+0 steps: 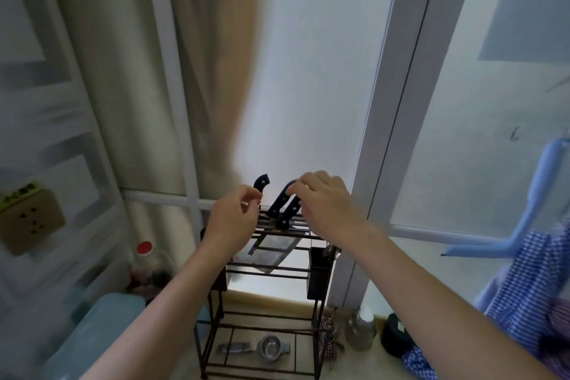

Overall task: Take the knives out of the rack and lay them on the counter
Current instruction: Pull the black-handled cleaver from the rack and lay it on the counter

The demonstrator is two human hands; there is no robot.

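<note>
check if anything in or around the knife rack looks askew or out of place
Nothing looks damaged or spilled. The two knives by the right hand lean left in the rack rather than standing upright; a third knife handle is behind the left hand.

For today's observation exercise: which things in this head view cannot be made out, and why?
- Left hand: hides one knife's handle base; grip unclear.
- Right hand: covers two handles' tops.
- Blades: blurred behind rack bars.
- Counter: cut off at the bottom edge.

No legible text anywhere.
</note>
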